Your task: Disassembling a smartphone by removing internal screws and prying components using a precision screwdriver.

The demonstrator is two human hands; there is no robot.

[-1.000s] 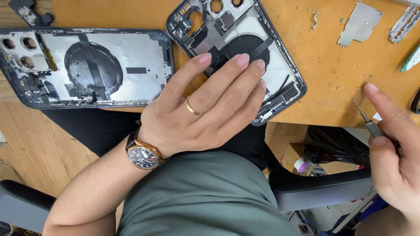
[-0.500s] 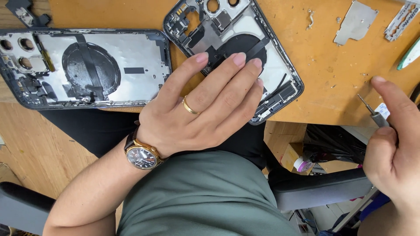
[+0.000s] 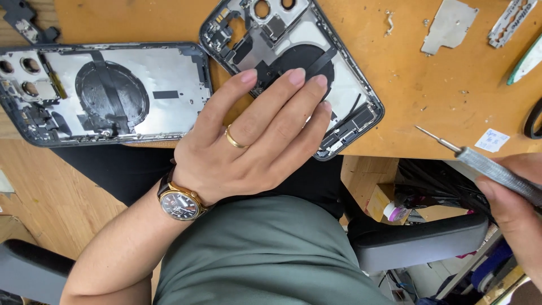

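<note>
My left hand (image 3: pixel 254 141), with a gold ring and a wristwatch, lies flat on an opened phone housing (image 3: pixel 293 62) at the wooden table's (image 3: pixel 406 90) near edge, fingers spread over its round black coil. A second opened phone housing (image 3: pixel 107 93) lies to the left, untouched. My right hand (image 3: pixel 511 197) is off the table's edge at the right and grips a thin metal screwdriver (image 3: pixel 480 164), its tip pointing up and left over the table edge, apart from both housings.
A flat metal shield plate (image 3: pixel 449 25), a toothed metal strip (image 3: pixel 512 22), a green-white tool (image 3: pixel 525 62) and a small white sticker (image 3: pixel 492 139) lie at the table's right. A small black part (image 3: pixel 22 20) sits top left. Chair armrests (image 3: pixel 418 243) flank my lap.
My right hand has drawn back to the right and down, so the screwdriver shows more fully with its tip over the table edge. My left hand stays pressed on the housing.
</note>
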